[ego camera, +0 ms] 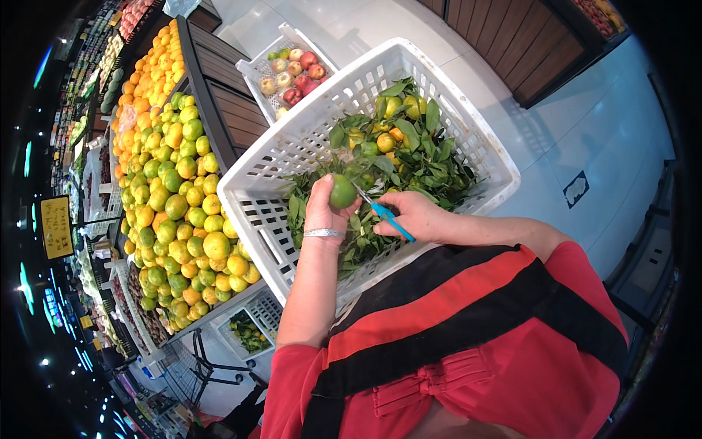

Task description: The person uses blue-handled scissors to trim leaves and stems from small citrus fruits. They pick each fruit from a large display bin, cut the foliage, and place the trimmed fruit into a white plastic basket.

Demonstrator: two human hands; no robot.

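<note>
My left hand (323, 207), with a silver bracelet at the wrist, holds a green citrus fruit (343, 192) over a large white plastic crate (247, 192). In my right hand (405, 215) is a pair of scissors with blue handles (392, 220); the metal blades point at the fruit's right side. Whether the blades touch it or a stem, I cannot tell. Inside the crate lie green leaves (433, 178) and yellow, orange and green citrus fruits (386, 142), some half hidden under the foliage.
A tall heap of green and orange citrus (186, 206) fills the display stand at left. Beyond the crate sits a smaller white crate (253, 82) of apples. A wooden-slatted stand (504, 46) is at upper right, and a shopping cart (189, 367) at lower left.
</note>
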